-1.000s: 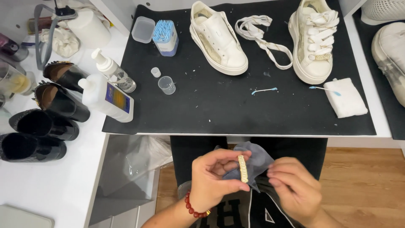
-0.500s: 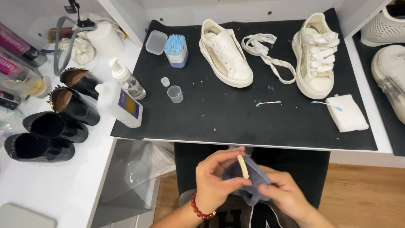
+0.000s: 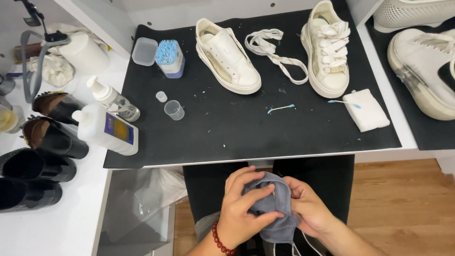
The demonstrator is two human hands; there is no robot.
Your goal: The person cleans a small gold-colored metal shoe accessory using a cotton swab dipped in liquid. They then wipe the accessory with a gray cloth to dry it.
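Wrapping: both hands low in the head view, below the mat edge, over the lap. Left hand (image 3: 244, 208) and right hand (image 3: 308, 211) are both clenched on a grey cloth (image 3: 272, 211), bunched between them. Left fingers lie across the front of the cloth, right thumb presses its right side.

Change vs. a second ago: the small cream strip that stood up out of the cloth between the fingers is no longer exposed. Now only a thin pale sliver shows at a fold near the middle of the cloth; can't tell if that is the same piece. Reads like the piece is now folded inside the cloth and being rubbed or dried, so the work is still on that part, not on the shoes.

Camera has also shifted since then, so the mat sits differently in frame; items on it look unmoved.

Same view, bench:
- black mat (image 3: 227, 132), specks on it
- unlaced white shoe (image 3: 227, 57), loose lace (image 3: 275, 52) just beside it, laced shoe (image 3: 329, 52) to its right
- swab (image 3: 280, 109) mid-mat, white pad (image 3: 366, 110) at the right edge with another swab touching it
- swab box (image 3: 169, 58), clear lid (image 3: 144, 50), small cup (image 3: 174, 109)
- white bottle (image 3: 106, 130) and pump bottle (image 3: 113, 100) at the mat's left edge
- black shoes (image 3: 33, 156) on the white shelf, left
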